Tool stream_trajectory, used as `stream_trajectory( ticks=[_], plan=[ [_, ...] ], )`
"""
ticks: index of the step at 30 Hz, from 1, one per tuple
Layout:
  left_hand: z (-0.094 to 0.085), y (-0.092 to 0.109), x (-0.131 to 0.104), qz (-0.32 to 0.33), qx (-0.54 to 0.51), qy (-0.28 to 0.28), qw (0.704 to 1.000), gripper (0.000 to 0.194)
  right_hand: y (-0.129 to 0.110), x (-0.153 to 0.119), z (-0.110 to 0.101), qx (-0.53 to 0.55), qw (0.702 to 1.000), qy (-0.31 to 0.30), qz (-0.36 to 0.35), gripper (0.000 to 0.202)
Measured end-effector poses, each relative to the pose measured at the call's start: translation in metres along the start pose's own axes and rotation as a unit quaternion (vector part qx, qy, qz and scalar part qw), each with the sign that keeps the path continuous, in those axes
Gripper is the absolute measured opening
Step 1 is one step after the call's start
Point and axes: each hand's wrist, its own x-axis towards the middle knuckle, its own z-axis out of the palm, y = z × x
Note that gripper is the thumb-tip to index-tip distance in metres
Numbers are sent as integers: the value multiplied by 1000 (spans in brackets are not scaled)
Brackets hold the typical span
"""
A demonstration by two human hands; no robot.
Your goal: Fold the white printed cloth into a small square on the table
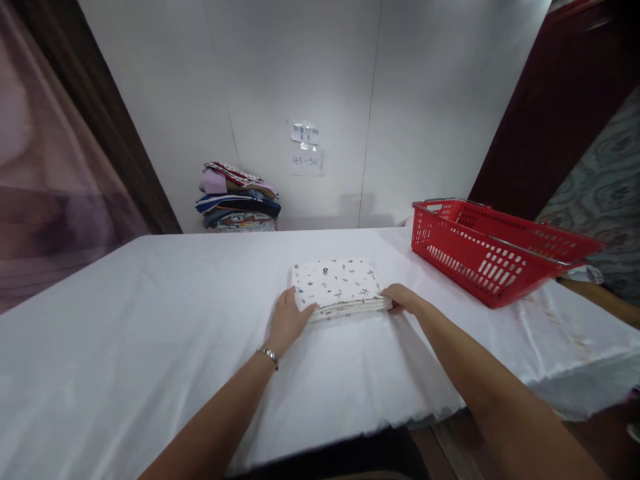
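A folded white cloth (340,281) with a small dark print lies in a neat, layered rectangle on the white-covered table (175,347). At its left side and near left corner, my left hand (290,319) grips the edge, thumb towards the front. My right hand (401,298) pinches the near right corner, its fingertips partly hidden beneath the layers. A metal bracelet or watch (270,356) circles my left wrist.
On the right of the table stands a red plastic basket (470,257) with metal handles. A stack of folded clothes (240,200) sits against the back wall on the left. Paper labels (306,162) are stuck on the wall, one reading 45-50. A curtain hangs at far left.
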Motion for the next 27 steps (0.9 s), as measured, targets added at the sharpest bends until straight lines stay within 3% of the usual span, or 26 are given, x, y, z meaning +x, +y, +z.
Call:
stream_trajectory(
  ticks=[3,6,10,14,16,20,22,24,27],
  plan=[
    [1,3,-18,170,70,17,983,62,1,-6,1,33,999,-31,12,8],
    [2,0,-26,311,111,-12,944,50,8,-20,3,74,996,-56,8,42],
    [4,-3,-23,351,149,-26,924,52,25,-49,7,160,980,-111,38,87],
    [8,-4,-19,351,158,-32,922,60,38,-62,9,173,975,-135,40,100],
    [9,-4,-20,349,152,-45,924,60,39,-54,5,144,982,-117,26,103],
    [2,-7,-19,337,91,-77,934,53,27,-14,-11,86,996,2,0,100],
    [-5,-9,-14,297,45,-73,951,44,18,8,-16,91,995,37,-2,96],
    [-13,-13,-5,202,0,-40,979,42,7,29,-16,98,994,48,-12,91],
    [-20,-19,10,-16,-58,-15,998,48,-7,52,-13,71,994,56,-56,85]
  ],
)
